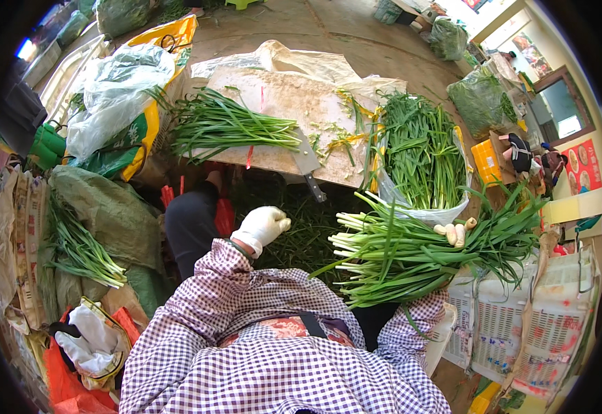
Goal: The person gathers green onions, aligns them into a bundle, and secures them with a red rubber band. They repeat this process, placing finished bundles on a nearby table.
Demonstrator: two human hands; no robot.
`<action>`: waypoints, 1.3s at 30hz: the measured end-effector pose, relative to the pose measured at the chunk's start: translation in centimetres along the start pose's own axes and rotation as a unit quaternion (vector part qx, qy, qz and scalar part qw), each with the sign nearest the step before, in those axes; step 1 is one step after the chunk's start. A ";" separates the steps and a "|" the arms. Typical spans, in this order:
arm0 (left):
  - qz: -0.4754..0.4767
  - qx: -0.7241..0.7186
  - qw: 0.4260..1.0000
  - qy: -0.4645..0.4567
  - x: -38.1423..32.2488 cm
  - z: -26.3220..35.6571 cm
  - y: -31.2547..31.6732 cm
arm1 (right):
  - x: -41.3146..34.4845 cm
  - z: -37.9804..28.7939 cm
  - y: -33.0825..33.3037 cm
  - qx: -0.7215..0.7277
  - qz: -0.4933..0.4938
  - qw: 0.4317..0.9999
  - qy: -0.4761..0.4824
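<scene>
My left hand [260,227], in a white glove, is held before my lap with its fingers curled and nothing seen in them. A large bundle of garlic chives [399,248] lies across my right side, its pale cut ends pointing left. Around its leafy part wrap the fingertips of my right hand [455,234]; the rest of that hand is hidden under the leaves. Beyond my left hand, a cleaver [308,163] with a black handle rests on a dirty board [285,103], its handle overhanging the near edge. Another bunch of chives [238,124] covers the board's left part, touching the blade.
Trimmed yellow scraps [339,142] litter the board. A plastic-lined container [425,207] full of chives stands at its right. White plastic crates [518,310] are at my right. Leftward are a loose bunch [88,248] on green sacking [104,207] and a yellow-green bag [140,139].
</scene>
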State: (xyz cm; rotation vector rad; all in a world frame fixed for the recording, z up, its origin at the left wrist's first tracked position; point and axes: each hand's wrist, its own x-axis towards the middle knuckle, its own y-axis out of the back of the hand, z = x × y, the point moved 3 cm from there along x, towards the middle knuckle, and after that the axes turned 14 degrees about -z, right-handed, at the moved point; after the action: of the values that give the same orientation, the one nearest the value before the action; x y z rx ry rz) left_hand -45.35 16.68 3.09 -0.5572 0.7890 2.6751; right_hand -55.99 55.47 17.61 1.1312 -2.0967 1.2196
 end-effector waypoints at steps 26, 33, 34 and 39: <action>-0.181 -0.488 0.844 -0.132 -2.6 7.7 -4.1 | 2.0 6.2 0.2 -0.041 0.095 0.990 -0.093; -0.167 -0.611 0.724 -0.272 -6.3 11.3 -1.1 | 0.8 7.4 1.1 -0.073 0.081 0.978 -0.177; -0.179 -0.621 0.704 -0.296 -6.9 11.0 -0.2 | 0.7 7.3 1.2 -0.063 0.075 0.978 -0.182; -0.312 -0.499 0.706 -0.394 -8.2 7.7 2.2 | -0.1 5.9 1.4 -0.054 0.121 0.982 -0.131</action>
State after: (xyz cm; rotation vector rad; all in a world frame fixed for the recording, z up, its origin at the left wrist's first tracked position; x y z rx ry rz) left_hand -41.16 17.86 13.67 0.1759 -0.9824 2.0781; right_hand -56.99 50.75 13.88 1.0580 -2.5290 1.0918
